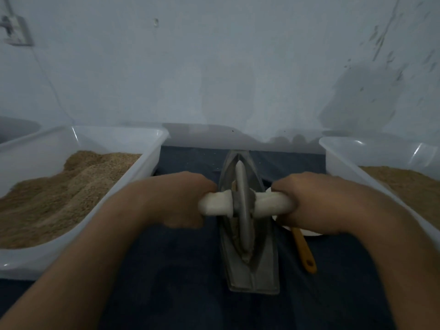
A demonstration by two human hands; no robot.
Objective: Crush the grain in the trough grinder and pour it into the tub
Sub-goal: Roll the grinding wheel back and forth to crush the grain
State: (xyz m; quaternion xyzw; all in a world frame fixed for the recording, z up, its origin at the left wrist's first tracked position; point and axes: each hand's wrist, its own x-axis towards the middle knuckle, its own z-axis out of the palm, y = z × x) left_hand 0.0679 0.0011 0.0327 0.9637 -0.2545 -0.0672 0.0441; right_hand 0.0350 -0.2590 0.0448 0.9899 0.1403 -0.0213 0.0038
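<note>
Between two tubs, the trough grinder [248,234] runs lengthwise away from the person — left hand [183,201] and right hand [307,203] each grip the wheel's [242,206] crosswise handle, grain beneath.

Single head-worn view, seen from above and behind the work.
The scene is viewed forward and down, close over the trough grinder [247,225], toward the wall [214,67].

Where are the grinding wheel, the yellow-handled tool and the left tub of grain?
grinding wheel [243,210]: head view, on the disc's rim.
yellow-handled tool [304,250]: head view, on its handle.
left tub [152,148]: head view, on its right wall.
</note>
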